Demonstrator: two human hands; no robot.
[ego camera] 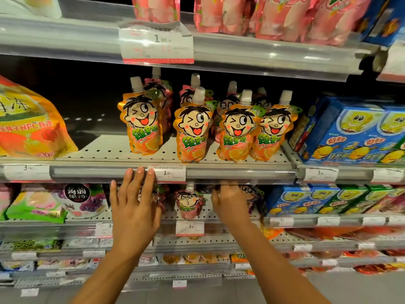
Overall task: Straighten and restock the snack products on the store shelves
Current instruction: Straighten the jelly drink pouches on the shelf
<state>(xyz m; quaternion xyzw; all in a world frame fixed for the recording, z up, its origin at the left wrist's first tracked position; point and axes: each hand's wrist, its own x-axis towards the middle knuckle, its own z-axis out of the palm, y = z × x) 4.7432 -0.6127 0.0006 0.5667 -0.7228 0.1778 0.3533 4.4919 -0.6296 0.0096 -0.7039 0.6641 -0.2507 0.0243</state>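
Four orange drink pouches (192,132) stand upright in a row on the middle shelf (109,150), just above both hands. The left hand (133,207) is raised with straight, spread fingers, its tips touching the shelf's front rail (98,172). The right hand (230,202) reaches beneath that rail, fingers curled out of sight; whether they grip anything cannot be told.
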